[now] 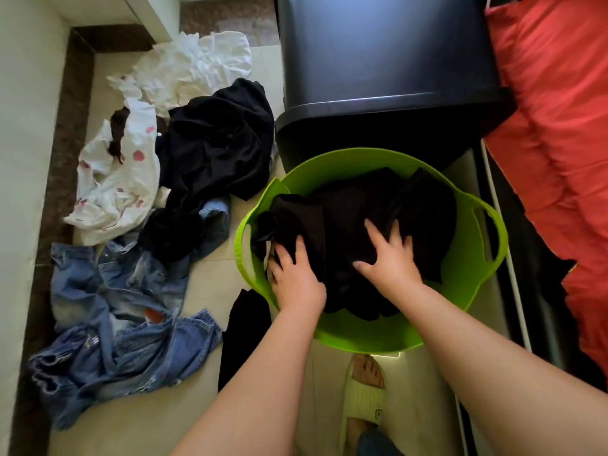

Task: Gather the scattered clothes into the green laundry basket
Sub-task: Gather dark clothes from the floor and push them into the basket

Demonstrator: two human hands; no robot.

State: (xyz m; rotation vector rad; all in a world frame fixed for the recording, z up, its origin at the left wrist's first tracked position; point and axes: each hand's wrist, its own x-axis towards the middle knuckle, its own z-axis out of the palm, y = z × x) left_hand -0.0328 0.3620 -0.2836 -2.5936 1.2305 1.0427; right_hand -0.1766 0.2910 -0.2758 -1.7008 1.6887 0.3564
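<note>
Both hands, left hand [294,274] and right hand [388,258], press flat with released grip on black clothes [362,212], packing the green basket [470,291] for room.

One green basket [467,291], one black bin [378,60], two hands, one slipper [363,399], two white garments, at least one denim piece [115,324].

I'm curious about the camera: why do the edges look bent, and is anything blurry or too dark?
Head view: the wide lens bows the white wall and forearms; the black clothes in the green plastic laundry basket lose all detail to darkness; the glossy black bin shows soft glare; the blue denim jeans look slightly soft.
</note>
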